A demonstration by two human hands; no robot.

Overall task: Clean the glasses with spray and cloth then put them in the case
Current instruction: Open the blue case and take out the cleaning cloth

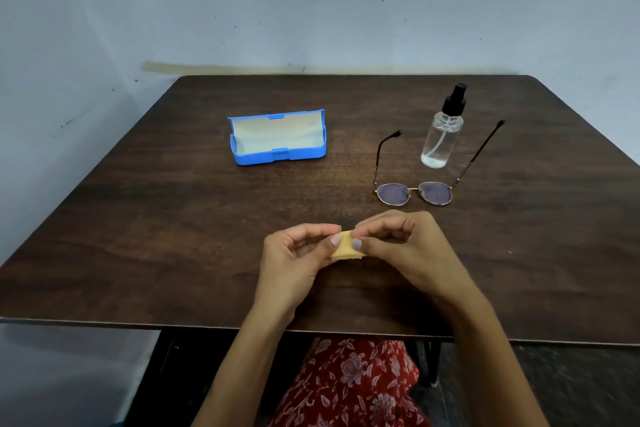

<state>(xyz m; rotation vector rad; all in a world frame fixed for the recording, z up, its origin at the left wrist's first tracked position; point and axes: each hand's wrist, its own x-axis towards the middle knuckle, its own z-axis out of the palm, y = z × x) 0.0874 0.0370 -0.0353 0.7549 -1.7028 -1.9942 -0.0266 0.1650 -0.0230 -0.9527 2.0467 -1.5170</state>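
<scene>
A small folded yellow cloth [346, 247] with a zigzag edge is pinched between both hands just above the table's near middle. My left hand [298, 253] grips its left side and my right hand [401, 243] its right side, thumbs on top. The metal-framed glasses [414, 193] lie on the table beyond my right hand, lenses toward me and both arms unfolded, pointing away. A clear spray bottle [440, 137] with a black nozzle stands upright between the two arms. The blue glasses case [277, 156] sits open at the middle left with a pale lining and nothing inside.
The dark wooden table [156, 236] reaches to a pale wall at the back. Its near edge runs just in front of my lap, which is covered in red floral fabric [349, 385].
</scene>
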